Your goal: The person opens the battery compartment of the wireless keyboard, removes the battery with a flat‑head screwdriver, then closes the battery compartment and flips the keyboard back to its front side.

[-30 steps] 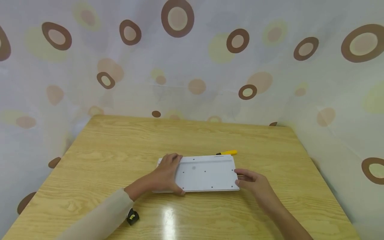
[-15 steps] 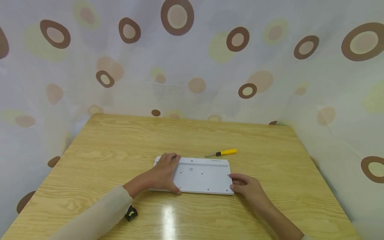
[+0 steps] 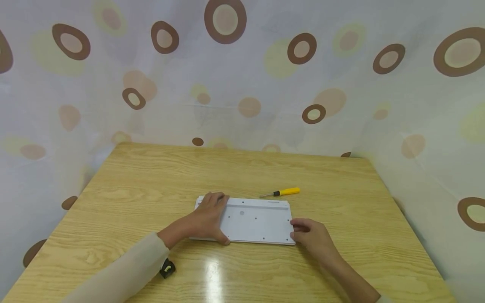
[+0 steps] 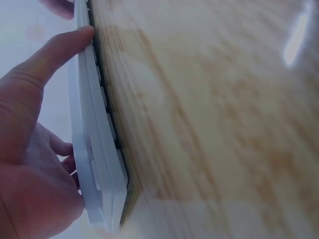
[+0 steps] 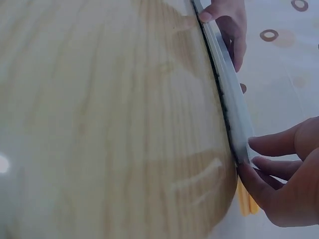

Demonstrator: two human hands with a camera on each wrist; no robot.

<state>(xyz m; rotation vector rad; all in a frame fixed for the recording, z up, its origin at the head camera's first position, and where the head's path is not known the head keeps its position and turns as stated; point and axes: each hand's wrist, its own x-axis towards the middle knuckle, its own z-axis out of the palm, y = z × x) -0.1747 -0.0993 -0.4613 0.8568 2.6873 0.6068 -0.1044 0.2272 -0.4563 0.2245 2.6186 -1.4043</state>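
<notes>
A white keyboard (image 3: 255, 229) lies face down, its back with several small screw holes turned up; keys show along its underside edge in the left wrist view. My left hand (image 3: 207, 219) spans its left part and grips it, thumb (image 4: 65, 47) on the near long edge and fingers over the far edge. At the right end, my right hand (image 3: 316, 240) pinches the short edge; its fingertips (image 5: 259, 144) touch the corner area. Just beyond the keyboard lies a screwdriver (image 3: 289, 191) with a yellow handle and black collar.
A small black object (image 3: 167, 268) with a yellow mark shows beside the left sleeve, partly hidden by it; its kind is unclear. The wooden table (image 3: 151, 176) reaches back to a patterned curtain (image 3: 246, 84), which also flanks both sides.
The keyboard's right end has come down and shifted slightly left, the right hand moving with it. The screwdriver's shaft, hidden before, now shows. Over the last half second little has moved.
</notes>
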